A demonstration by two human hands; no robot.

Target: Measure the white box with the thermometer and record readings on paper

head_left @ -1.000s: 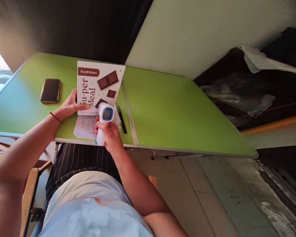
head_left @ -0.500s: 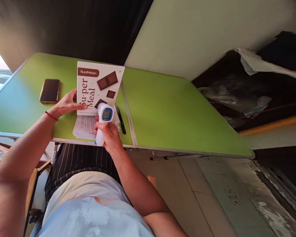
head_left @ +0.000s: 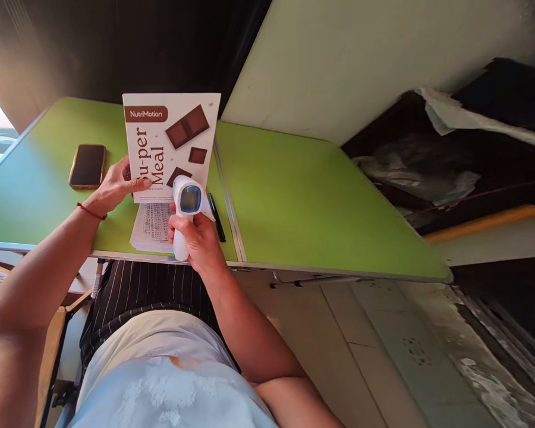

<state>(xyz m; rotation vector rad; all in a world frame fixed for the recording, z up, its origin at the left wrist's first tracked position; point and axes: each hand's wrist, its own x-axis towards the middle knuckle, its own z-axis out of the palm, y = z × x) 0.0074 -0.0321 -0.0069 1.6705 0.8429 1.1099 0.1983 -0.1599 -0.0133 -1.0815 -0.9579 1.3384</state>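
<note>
My left hand [head_left: 116,185] grips a white box [head_left: 154,157] by its lower left side, thumb on the front and the other fingers behind. The box is printed "NutriMotion Su-per Meal" with brown chocolate pieces, and it stands upright. In my right hand [head_left: 200,239] is a white infrared thermometer [head_left: 182,232], fingers wrapped round its handle; its blue-rimmed screen faces me and looks blank. The thermometer's head overlaps the lower right of the box; whether they touch I cannot tell. Printed papers [head_left: 149,229] lie under and in front of the box.
A phone [head_left: 88,166] lies on the green folding table [head_left: 312,202], left of the box. To the right of the papers is a black pen [head_left: 216,219]. A dark panel and a pale wall border the table's far edge. Shelving with plastic stands at the right.
The box has shifted slightly up and left in my left hand and now faces me more squarely. My right hand keeps its hold on the thermometer, with little movement.
</note>
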